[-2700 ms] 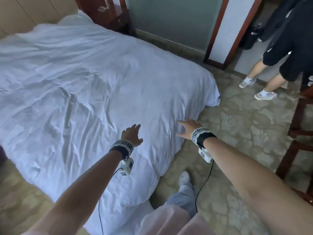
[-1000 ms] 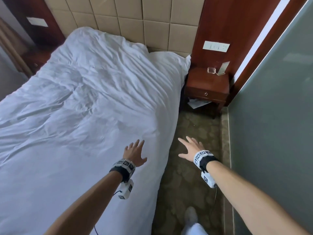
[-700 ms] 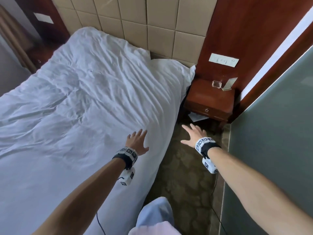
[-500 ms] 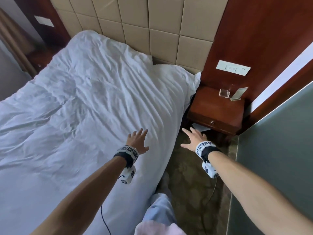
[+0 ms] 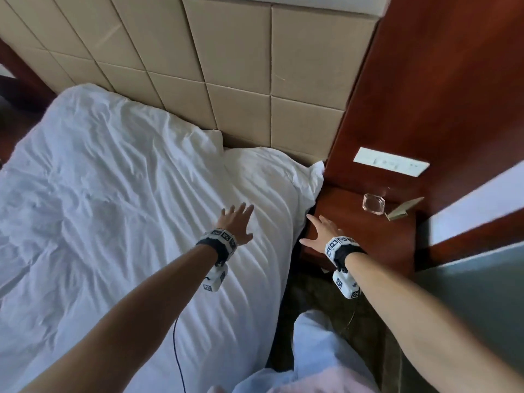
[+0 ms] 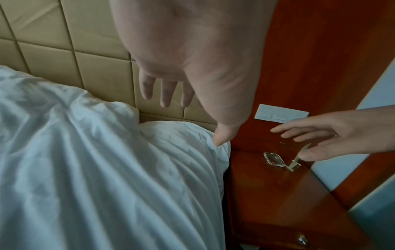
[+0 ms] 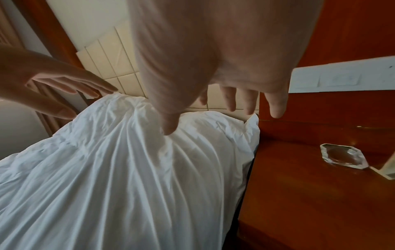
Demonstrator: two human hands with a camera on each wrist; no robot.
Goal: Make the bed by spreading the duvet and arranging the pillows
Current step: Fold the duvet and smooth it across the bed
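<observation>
Hands (image 5: 236, 224) nearer headboard (image 5: 232, 66), pillow (image 5: 272, 171) half-hidden

The white duvet (image 5: 113, 208) lies spread over the bed, creased, its edge draping down the side. A white pillow (image 5: 272, 168) lies flat against the headboard, partly under the duvet.

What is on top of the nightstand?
On the nightstand sit a glass dish and a small folded card. The right hand hovers over its near edge, hiding part.
</observation>
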